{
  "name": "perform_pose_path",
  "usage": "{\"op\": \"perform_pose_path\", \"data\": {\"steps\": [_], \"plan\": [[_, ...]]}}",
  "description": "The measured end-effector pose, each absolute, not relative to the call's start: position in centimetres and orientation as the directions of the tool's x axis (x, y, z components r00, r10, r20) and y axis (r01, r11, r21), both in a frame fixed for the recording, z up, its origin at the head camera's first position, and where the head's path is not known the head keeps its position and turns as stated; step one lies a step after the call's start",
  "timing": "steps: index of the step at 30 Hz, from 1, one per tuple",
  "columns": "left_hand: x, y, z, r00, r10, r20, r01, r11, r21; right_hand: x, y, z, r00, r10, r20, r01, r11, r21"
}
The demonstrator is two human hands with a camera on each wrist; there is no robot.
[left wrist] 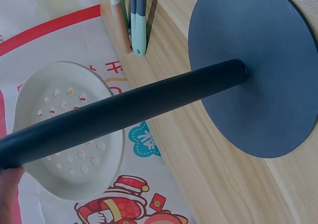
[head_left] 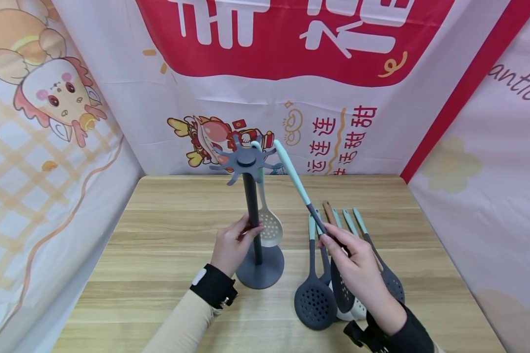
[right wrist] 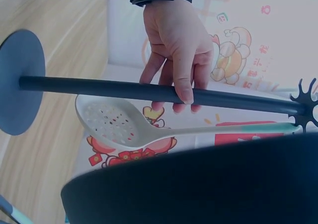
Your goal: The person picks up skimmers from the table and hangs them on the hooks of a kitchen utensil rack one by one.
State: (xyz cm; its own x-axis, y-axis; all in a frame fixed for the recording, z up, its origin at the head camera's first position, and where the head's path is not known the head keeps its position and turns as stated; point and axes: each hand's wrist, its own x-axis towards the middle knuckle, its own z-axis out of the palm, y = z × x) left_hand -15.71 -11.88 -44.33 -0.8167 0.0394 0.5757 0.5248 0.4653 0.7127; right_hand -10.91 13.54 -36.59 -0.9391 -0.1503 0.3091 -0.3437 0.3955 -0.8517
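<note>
My left hand (head_left: 231, 246) grips the dark upright pole (head_left: 251, 201) of a utensil stand, thumb and fingers on either side of it. The stand has a round base (head_left: 260, 274) on the table and a top of curled hooks (head_left: 246, 158). A white skimmer (head_left: 271, 228) with a mint handle hangs from a hook behind the pole. My right hand (head_left: 355, 257) holds a dark-shafted kitchen utensil (head_left: 293, 174), its mint handle slanting up toward the hooks. Its head is partly hidden by the hand; a dark shape (right wrist: 198, 184) fills the lower right wrist view.
Several utensils lie together on the right of the wooden table (head_left: 168, 235), among them a dark skimmer (head_left: 315, 301), a brown handle (head_left: 329, 211) and a dark slotted head (head_left: 393, 284). A printed cloth (head_left: 247, 93) rises behind the table's back edge.
</note>
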Motion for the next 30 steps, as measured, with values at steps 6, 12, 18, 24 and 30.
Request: {"op": "perform_pose_path", "data": {"steps": [6,12,18,24,30], "plan": [[-15.8,-11.9,-44.5,-0.808,0.042,0.588,0.536,0.468,0.703,-10.9,13.5,-36.7,-0.942,-0.156,0.295,-0.334,0.389,-0.859],[-15.7,-11.9,-44.5,-0.809,0.046,0.586,0.533,0.477,0.699,-10.9,13.5,-36.9,-0.945,-0.156,0.288,-0.327,0.398,-0.857],[-15.8,-12.0,-44.6,-0.801,0.053,0.596,0.54,0.492,0.683,-11.0,13.3,-37.3,-0.932,-0.163,0.323,-0.361,0.401,-0.842],[-15.9,-12.0,-44.7,-0.801,0.056,0.596,0.543,0.487,0.684,-11.2,13.2,-37.4,-0.927,-0.182,0.327,-0.373,0.382,-0.845],[-15.9,-12.0,-44.8,-0.802,0.053,0.595,0.541,0.487,0.686,-11.3,13.0,-37.7,-0.922,-0.181,0.342,-0.386,0.368,-0.846]]}}
